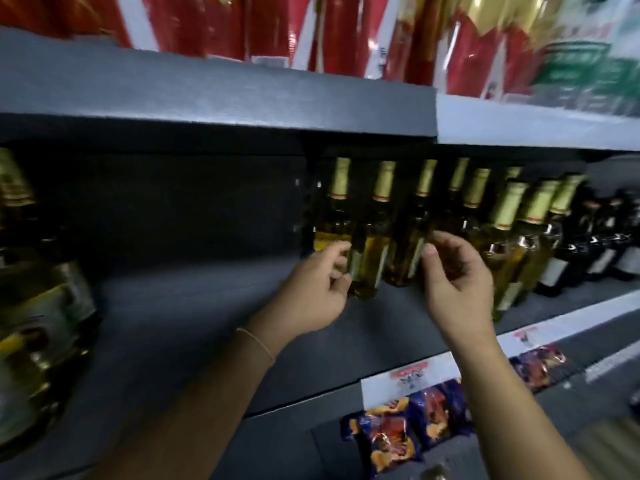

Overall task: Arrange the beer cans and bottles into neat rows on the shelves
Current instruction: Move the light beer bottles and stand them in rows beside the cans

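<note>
The dark shelf holds a row of gold-topped bottles standing up. Dark bottles stand at the right, and more yellow bottles at the left.

Red boxes, top shelf: cut off by the upper edge, print smeared by blur. Green-and-white pack: lettering unreadable. Gold-capped bottles: labels too dark to read; lower bodies partly hidden behind left hand and right hand. Large bottles, far left: cropped, blurred. Dark bottles, far right: indistinct. Snack packets: artwork illegible.
</note>
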### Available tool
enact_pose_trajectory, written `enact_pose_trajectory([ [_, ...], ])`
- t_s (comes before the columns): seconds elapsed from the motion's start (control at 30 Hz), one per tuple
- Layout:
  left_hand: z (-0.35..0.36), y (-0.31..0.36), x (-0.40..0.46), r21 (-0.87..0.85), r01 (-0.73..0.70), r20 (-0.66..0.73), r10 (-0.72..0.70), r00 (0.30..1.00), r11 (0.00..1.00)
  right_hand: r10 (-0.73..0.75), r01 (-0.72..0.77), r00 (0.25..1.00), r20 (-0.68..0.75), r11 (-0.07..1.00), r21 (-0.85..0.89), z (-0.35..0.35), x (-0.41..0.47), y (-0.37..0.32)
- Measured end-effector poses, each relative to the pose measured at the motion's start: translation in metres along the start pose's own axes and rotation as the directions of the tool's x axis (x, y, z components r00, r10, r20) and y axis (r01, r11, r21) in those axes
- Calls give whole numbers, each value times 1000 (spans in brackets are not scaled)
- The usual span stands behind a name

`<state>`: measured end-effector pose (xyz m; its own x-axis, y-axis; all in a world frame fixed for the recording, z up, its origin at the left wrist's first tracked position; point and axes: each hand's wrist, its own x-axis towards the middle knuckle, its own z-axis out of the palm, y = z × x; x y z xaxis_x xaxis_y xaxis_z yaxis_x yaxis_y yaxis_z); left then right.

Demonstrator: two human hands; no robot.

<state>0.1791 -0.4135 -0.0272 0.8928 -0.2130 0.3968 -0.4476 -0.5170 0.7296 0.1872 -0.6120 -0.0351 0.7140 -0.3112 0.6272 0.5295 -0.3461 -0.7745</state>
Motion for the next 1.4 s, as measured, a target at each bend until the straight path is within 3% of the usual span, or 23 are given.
enact_pose_trajectory([
  [0.17,53,20,29,-14,-28,60,29,998,1000,-44,-7,980,-195,967,-254,-59,41,36],
  [0.3,79,25,42,5,-20,92,19,996,1000,9,-60,990,-139,928,-367,-78,67,45],
  [0.43,89,24,46,48,-10,116,5,993,999,139,-149,989,-53,920,-362,-76,89,48],
  [0.5,90,23,45,62,2,121,-9,993,998,131,-125,991,-11,914,-385,-73,95,50],
  [0.9,53,0,14,57,67,71,-70,995,996,25,-18,999,47,988,-152,-32,56,9],
  [1.1,1,-9,-16,20,116,22,-117,993,993,-20,18,986,168,1000,14,24,22,-48],
  [1.4,-100,-44,-80,9,260,-88,-258,962,966,-28,0,929,368,997,76,135,-45,-104],
])
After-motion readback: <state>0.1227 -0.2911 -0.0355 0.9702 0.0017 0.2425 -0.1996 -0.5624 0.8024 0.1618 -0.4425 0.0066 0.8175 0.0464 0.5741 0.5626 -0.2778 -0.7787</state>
